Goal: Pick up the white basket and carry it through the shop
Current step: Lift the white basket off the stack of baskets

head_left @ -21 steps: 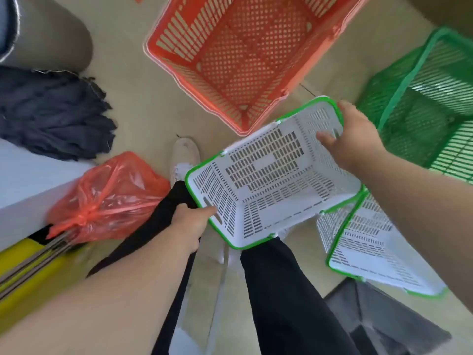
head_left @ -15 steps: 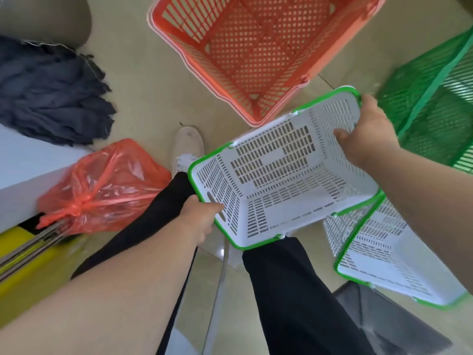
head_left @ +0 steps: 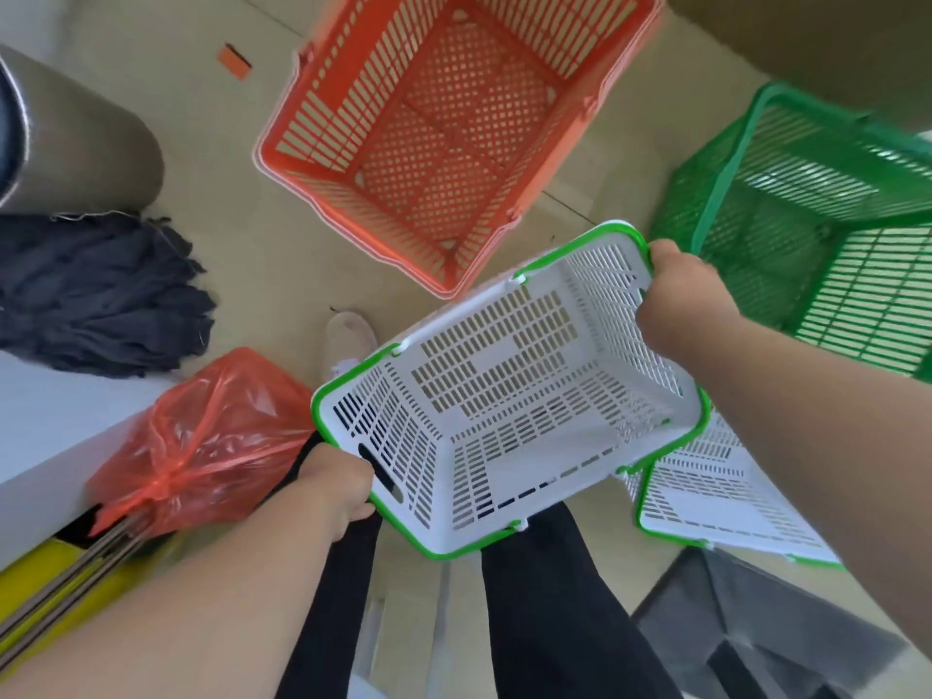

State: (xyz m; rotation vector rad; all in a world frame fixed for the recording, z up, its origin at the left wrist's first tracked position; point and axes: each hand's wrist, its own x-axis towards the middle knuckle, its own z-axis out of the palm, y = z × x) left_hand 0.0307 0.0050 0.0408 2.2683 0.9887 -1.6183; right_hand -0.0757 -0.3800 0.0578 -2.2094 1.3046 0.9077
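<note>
— Gripping both short ends now: left hand point(head_left: 339, 484) is curled round the near-left rim of the white basket point(head_left: 509, 396), fingers by the handle slot; right hand point(head_left: 678, 295) is clamped on the far-right rim.

— What's changed vs a moment ago?

— Right hand has shifted. Before, it lay on the end wall w/ fingers inside; now it's up at the top corner, closed over the green edge. Left hand hasn't moved on its rim. Basket sits a bit higher and further right in view, so it's clear of the second white basket point(head_left: 716, 502), which stays on the floor under its right end.

— So pickup's done?

— Looks so, imo. It's held in the air over the person's black trousers, tilted, mouth facing up toward the camera. Carrying thru the shop is what's left.

— Basket itself?

— White slotted plastic, green rim all round, empty, handles not raised.

— Around it?

— Orange basket point(head_left: 444, 143) just beyond, green basket point(head_left: 827, 209) to the right, red plastic bag point(head_left: 201, 446) by the left forearm, dark mop head point(head_left: 96, 295) further left. All apart from the held basket.
</note>
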